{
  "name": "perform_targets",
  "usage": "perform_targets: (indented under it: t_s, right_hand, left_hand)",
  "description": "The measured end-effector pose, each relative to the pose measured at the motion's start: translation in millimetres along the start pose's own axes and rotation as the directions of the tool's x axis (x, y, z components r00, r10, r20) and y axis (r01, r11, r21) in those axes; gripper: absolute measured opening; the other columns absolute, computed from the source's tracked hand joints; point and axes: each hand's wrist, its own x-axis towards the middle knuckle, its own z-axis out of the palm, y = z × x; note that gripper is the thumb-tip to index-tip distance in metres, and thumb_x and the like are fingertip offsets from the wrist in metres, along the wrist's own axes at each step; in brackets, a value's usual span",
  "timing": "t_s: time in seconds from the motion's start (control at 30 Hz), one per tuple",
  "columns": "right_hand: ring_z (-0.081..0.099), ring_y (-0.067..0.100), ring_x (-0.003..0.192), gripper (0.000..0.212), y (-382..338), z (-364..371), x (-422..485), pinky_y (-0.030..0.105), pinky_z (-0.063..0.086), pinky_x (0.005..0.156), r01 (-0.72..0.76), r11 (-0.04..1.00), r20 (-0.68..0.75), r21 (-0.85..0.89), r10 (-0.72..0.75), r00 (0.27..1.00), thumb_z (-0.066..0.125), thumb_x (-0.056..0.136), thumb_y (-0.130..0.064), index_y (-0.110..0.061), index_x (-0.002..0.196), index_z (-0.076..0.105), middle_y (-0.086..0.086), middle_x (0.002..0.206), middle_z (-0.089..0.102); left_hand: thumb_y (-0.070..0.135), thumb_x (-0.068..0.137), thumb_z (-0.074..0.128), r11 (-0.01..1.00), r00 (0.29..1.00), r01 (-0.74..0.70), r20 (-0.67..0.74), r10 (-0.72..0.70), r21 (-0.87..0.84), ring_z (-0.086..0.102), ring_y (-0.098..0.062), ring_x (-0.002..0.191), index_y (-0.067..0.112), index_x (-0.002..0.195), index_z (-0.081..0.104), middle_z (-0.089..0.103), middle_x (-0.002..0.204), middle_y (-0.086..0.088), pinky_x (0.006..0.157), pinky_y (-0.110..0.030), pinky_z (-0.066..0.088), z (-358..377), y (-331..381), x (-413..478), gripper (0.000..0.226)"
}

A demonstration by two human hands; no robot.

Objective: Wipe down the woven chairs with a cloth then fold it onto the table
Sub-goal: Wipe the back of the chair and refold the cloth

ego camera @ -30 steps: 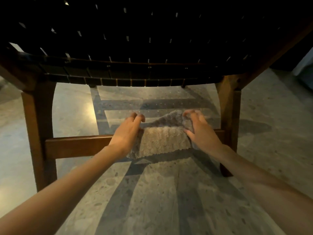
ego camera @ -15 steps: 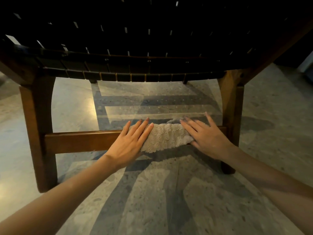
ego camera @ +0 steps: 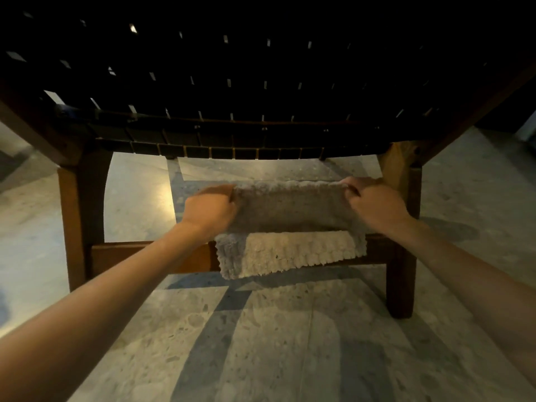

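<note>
Left hand and right hand each pinch a top corner of the cloth with curled fingers, stretching its upper edge flat between them — knuckles face the camera, fingertips hidden behind the fabric. Cloth hangs under the woven chair seat, its pale fuzzy lower part draped in front of the wooden crossbar that joins the front legs. Speckled stone floor below, striped with the chair's shadows — both forearms bare.
</note>
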Motion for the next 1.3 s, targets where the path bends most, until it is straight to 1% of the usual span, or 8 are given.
perform_targets:
  t_s: [0.07,0.17,0.37,0.57,0.67,0.73,1.07,1.3]
  right_hand:
    - [0.066,0.018,0.075,0.032,-14.0,-2.4,5.7,0.016,0.045,0.056,-0.238,0.812,0.174,0.533,0.169,0.970,0.031,0.104,-0.021,-0.012,0.134,0.040,0.008,0.089,0.068]
    - [0.056,0.029,0.117,0.035,-33.0,0.6,7.3,0.047,0.044,0.092,-0.447,0.341,0.407,0.827,0.187,0.894,0.026,0.106,-0.019,-0.011,0.139,0.035,0.006,0.115,0.064]
    - [0.040,0.023,0.134,0.040,-37.8,20.9,11.3,0.050,0.023,0.114,-0.345,0.068,0.303,0.936,0.341,0.890,0.031,0.104,-0.017,-0.018,0.144,0.036,0.006,0.142,0.047]
    - [0.044,0.027,0.126,0.039,-43.4,36.7,18.6,0.044,0.033,0.109,-0.320,0.355,0.219,0.878,0.296,0.930,0.028,0.102,-0.015,-0.010,0.139,0.040,0.013,0.139,0.047]
    - [0.050,0.006,0.065,0.028,-32.1,43.9,5.1,0.014,0.040,0.056,-0.240,0.617,0.129,0.750,0.218,0.967,0.031,0.103,-0.017,-0.017,0.125,0.050,0.006,0.083,0.055]
    - [0.038,0.004,0.042,0.021,-22.6,47.2,-8.7,0.014,0.027,0.038,-0.130,0.713,0.025,0.689,0.156,0.987,0.033,0.103,-0.015,-0.025,0.110,0.051,0.003,0.062,0.041]
    - [0.041,0.007,0.083,0.019,-5.5,79.2,-97.0,0.010,0.033,0.076,0.083,0.882,-0.329,0.464,0.084,0.940,0.037,0.091,-0.031,-0.022,0.089,0.053,-0.009,0.083,0.045]
    - [0.031,0.012,0.087,0.014,-8.7,95.5,-112.7,0.028,0.038,0.071,-0.142,0.975,-0.205,0.170,0.175,0.963,0.063,0.081,-0.031,-0.021,0.082,0.074,-0.004,0.091,0.036]
  left_hand:
    - [0.017,0.101,0.039,0.829,0.975,0.215,0.155,-0.157,-0.515,0.063,-0.012,0.060,0.009,0.106,0.053,0.064,0.083,-0.009,0.050,-0.022,0.048,0.3,8.1,5.4,0.017]
    - [0.007,0.102,0.031,0.229,0.909,0.414,0.389,-0.148,-0.881,0.066,-0.023,0.094,0.012,0.131,0.045,0.062,0.117,-0.016,0.072,-0.033,0.057,6.0,12.8,10.0,0.032]
    - [0.003,0.101,0.033,0.343,0.975,0.205,0.221,0.007,-0.917,0.050,-0.016,0.120,0.037,0.131,0.050,0.046,0.135,0.000,0.090,-0.026,0.052,17.7,-6.3,11.4,0.049]
    - [-0.005,0.098,0.036,0.534,0.999,0.041,0.018,-0.048,-0.845,0.043,-0.016,0.126,0.021,0.135,0.047,0.040,0.144,-0.007,0.095,-0.016,0.046,26.1,-14.4,22.7,0.046]
    - [-0.003,0.097,0.038,0.731,0.996,-0.046,-0.087,-0.019,-0.681,0.054,0.002,0.089,0.024,0.128,0.053,0.050,0.129,-0.003,0.066,-0.010,0.050,29.7,-25.2,9.3,0.043]
    - [0.003,0.097,0.041,0.859,0.992,-0.092,-0.119,0.037,-0.505,0.049,0.002,0.094,0.031,0.127,0.053,0.049,0.127,0.001,0.078,-0.015,0.047,31.2,-30.0,-6.1,0.043]
    - [0.006,0.082,0.064,0.944,0.918,-0.325,-0.222,0.328,0.047,0.041,-0.027,0.100,0.021,0.120,0.061,0.048,0.107,-0.011,0.080,-0.033,0.027,42.0,-28.6,-89.2,0.041]
    - [0.054,0.087,0.046,0.948,0.954,-0.294,-0.030,0.300,0.118,0.037,-0.023,0.101,0.028,0.110,0.066,0.046,0.107,-0.006,0.081,-0.037,0.036,55.3,-48.1,-107.6,0.040]
